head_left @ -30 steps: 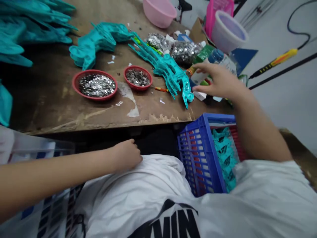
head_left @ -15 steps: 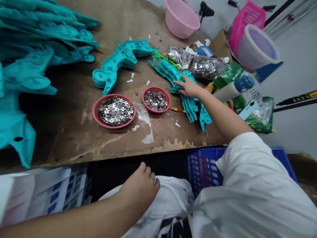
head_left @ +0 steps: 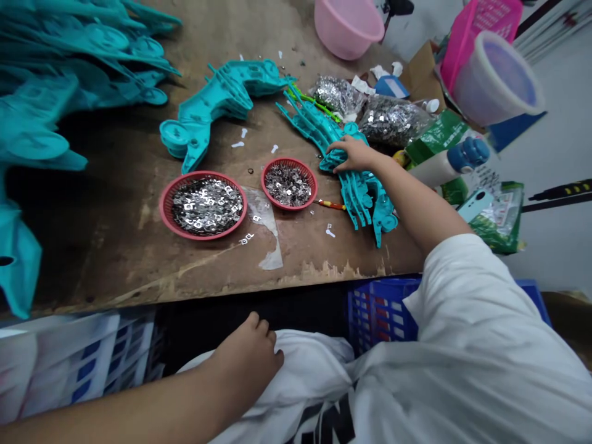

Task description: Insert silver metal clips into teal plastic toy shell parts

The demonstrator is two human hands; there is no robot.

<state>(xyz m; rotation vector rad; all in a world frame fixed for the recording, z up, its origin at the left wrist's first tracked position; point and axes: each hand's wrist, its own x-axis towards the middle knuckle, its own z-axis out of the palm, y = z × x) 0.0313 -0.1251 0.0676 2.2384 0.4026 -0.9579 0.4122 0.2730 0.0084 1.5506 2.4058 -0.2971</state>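
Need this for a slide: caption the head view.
Right hand on teal plastic pieces beside red dishes of silver flakes on a worn workbench; left hand on a white shirt.

R hand (head_left: pixel 354 154), fingers spread, rests atop stack of teal moulded plastic parts (head_left: pixel 356 194) w/ long comb-like teeth, lying flat, slightly skewed, near front edge of worn wooden table (head_left: pixel 296 259). Below table edge, L hand (head_left: pixel 245 364) sits loosely curled on bunched white shirt fabric (head_left: pixel 296 376), well apart from teal stack.
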